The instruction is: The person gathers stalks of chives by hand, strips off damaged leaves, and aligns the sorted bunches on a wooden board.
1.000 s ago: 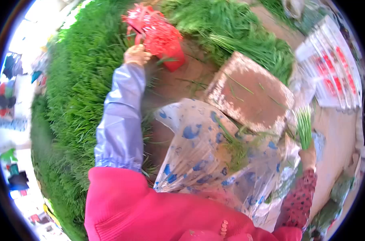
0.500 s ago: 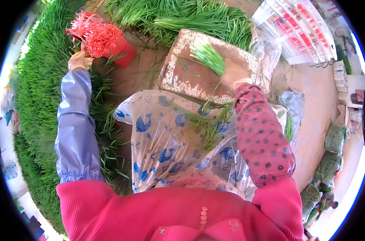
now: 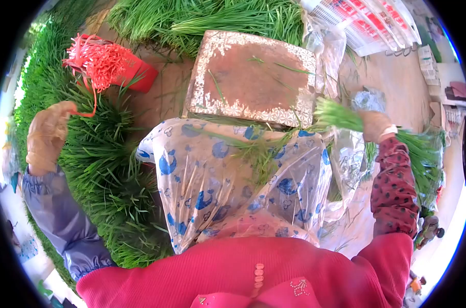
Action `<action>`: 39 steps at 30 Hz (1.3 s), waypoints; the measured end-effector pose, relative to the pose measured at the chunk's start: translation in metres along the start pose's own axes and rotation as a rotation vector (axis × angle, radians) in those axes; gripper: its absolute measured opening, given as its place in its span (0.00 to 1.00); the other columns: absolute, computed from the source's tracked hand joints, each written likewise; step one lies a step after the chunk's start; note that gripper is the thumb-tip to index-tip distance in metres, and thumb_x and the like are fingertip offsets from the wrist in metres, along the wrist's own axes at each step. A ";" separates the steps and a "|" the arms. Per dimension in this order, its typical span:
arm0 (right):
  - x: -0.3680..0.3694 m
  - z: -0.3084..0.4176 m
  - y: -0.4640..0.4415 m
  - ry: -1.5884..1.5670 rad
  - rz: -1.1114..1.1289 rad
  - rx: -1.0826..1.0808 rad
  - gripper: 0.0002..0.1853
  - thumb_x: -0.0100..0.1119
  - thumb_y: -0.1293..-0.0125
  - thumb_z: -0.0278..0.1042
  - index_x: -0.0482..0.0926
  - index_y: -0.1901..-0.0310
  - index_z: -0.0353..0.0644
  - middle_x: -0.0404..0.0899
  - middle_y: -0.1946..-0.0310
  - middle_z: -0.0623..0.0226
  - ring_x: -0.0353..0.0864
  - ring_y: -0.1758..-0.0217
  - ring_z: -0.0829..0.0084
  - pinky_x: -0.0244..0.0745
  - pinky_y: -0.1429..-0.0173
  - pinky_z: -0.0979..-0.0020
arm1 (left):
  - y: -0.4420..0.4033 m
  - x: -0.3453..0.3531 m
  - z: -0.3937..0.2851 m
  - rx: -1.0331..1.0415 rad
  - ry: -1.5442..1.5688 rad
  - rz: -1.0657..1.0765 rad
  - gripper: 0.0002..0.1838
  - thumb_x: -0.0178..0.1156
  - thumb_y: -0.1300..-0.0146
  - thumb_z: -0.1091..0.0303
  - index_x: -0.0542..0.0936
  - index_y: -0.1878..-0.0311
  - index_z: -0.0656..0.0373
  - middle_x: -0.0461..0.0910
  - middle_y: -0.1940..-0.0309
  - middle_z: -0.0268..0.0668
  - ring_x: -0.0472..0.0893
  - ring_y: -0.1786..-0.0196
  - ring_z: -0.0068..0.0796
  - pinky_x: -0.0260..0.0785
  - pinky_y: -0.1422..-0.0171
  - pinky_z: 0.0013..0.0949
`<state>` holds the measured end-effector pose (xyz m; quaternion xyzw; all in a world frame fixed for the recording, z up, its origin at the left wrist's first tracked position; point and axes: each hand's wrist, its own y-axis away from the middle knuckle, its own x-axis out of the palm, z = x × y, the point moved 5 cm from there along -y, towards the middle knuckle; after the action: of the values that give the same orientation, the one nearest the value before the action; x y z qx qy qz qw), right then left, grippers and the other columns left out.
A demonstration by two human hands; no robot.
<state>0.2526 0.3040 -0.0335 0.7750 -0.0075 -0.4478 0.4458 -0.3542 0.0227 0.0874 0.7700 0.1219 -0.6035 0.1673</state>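
Note:
My left hand [image 3: 49,134], in a pale glove, has its fingers closed on the end of a red strip [image 3: 94,105]. That strip hangs from a tangle of red strips [image 3: 102,64] on a red box [image 3: 140,76]. To the right, my right hand [image 3: 375,124] grips a bunch of chives [image 3: 339,114], its pale ends pointing left and its green leaves trailing right. The bunch is partly blurred. Between my hands lies a worn board [image 3: 253,77] with a white patterned border and a few loose green blades.
Long green chives [image 3: 207,20] are heaped behind the board, with a tall green mass [image 3: 94,169] along the left. Plastic sheeting with blue whales [image 3: 202,174] covers my lap. Printed newspaper sheets [image 3: 364,25] stand at back right, beside crumpled clear plastic [image 3: 325,51].
My left hand has come back from the red box toward me, drawing out a red strip. My right hand has carried the chives from over the board to its right side.

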 end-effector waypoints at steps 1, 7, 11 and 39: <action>-0.003 -0.014 0.008 -0.035 -0.046 0.135 0.24 0.58 0.48 0.26 0.74 0.46 0.47 0.82 0.60 0.51 0.81 0.52 0.50 0.75 0.49 0.53 | -0.002 0.004 -0.040 0.006 0.129 0.121 0.11 0.56 0.41 0.77 0.83 0.57 0.55 0.84 0.63 0.37 0.82 0.64 0.36 0.73 0.58 0.35; 0.002 0.032 -0.030 -0.332 -0.692 -0.109 0.20 0.50 0.42 0.23 0.73 0.46 0.43 0.82 0.62 0.54 0.82 0.55 0.51 0.77 0.51 0.55 | -0.056 0.066 -0.199 0.963 -0.247 0.048 0.11 0.56 0.51 0.83 0.80 0.65 0.58 0.81 0.70 0.35 0.80 0.67 0.40 0.73 0.61 0.39; -0.040 0.121 -0.076 -0.463 -0.319 -0.017 0.18 0.50 0.37 0.30 0.73 0.45 0.44 0.81 0.55 0.55 0.82 0.53 0.56 0.77 0.48 0.57 | -0.135 0.157 -0.275 0.602 -0.616 0.489 0.12 0.54 0.41 0.73 0.84 0.59 0.47 0.83 0.65 0.40 0.83 0.61 0.40 0.76 0.54 0.43; -0.029 0.084 -0.087 -0.888 -0.487 -0.097 0.34 0.58 0.47 0.30 0.63 0.35 0.45 0.79 0.55 0.50 0.81 0.52 0.52 0.74 0.45 0.57 | -0.182 0.352 -0.218 0.198 -0.230 0.550 0.21 0.65 0.41 0.57 0.78 0.46 0.55 0.82 0.52 0.43 0.80 0.46 0.47 0.72 0.43 0.43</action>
<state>0.1424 0.3108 -0.0912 0.4676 0.0051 -0.8248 0.3177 -0.1460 0.2726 -0.2275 0.7134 -0.1701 -0.6276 0.2611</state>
